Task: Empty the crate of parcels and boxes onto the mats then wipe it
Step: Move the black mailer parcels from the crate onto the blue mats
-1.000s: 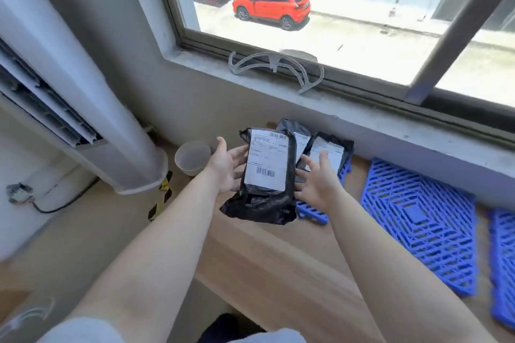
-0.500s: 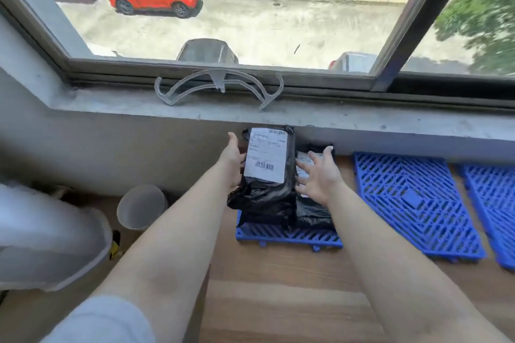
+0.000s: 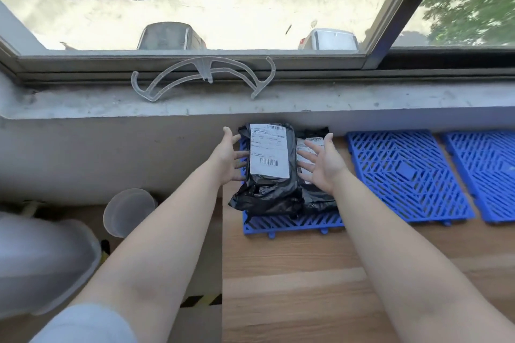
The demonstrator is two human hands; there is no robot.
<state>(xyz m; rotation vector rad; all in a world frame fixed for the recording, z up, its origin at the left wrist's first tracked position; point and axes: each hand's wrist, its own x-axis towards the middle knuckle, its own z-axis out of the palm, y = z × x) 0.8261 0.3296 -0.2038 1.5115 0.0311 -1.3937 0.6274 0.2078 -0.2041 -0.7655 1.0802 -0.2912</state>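
A black plastic parcel (image 3: 271, 192) with a white shipping label lies on the leftmost blue mat (image 3: 289, 224), against the wall under the window sill. A second black parcel (image 3: 317, 199) lies beside it on the right, partly behind my right hand. My left hand (image 3: 228, 159) is just left of the labelled parcel with fingers spread, fingertips at its edge. My right hand (image 3: 320, 164) hovers open over the second parcel, palm facing left. Neither hand grips anything. No crate is in view.
Two more blue lattice mats (image 3: 407, 175) (image 3: 485, 172) lie to the right on the wooden surface (image 3: 292, 287). A translucent cup (image 3: 128, 210) stands at lower left beside a white unit (image 3: 41, 262). A clear plastic hanger (image 3: 203, 75) rests on the sill.
The labelled parcel went from being held between both hands to lying on the mat. Both hands have let go and opened beside it. The view swung right along the window.
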